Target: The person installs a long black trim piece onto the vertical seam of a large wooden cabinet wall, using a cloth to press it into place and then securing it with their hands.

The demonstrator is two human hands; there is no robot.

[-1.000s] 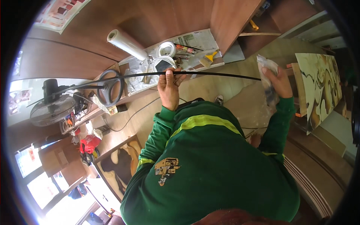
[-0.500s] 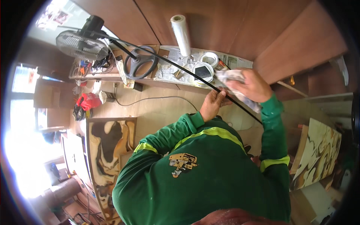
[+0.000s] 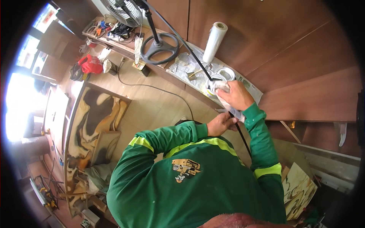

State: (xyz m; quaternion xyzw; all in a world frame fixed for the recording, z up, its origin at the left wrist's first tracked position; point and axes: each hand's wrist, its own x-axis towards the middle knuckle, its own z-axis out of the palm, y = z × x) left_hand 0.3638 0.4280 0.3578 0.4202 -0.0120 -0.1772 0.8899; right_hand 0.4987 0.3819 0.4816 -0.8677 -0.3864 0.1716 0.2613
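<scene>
The left hand [image 3: 218,124] pinches a long black rod [image 3: 197,62] with its thumb and fingers, though some of the fingertips are tucked away and hard to see. The right hand [image 3: 238,97] has its fingers closed on a crumpled whitish cloth [image 3: 220,85], just above the left hand. The cloth sits on the rod and hides a piece of it, so I can't tell if it goes all the way around. The rod slants in front of the person's chest. Its top runs out of view, and its low end gets lost by the right sleeve [image 3: 258,140]. Behind it is a table [image 3: 128,48] with a tall white roll [image 3: 215,42] and a white ring [image 3: 226,69], partly covered by the cloth and hand. The fan [image 3: 123,12] is cut off at the top. On the far left, the window [image 3: 23,98] is too bright to see through.
</scene>
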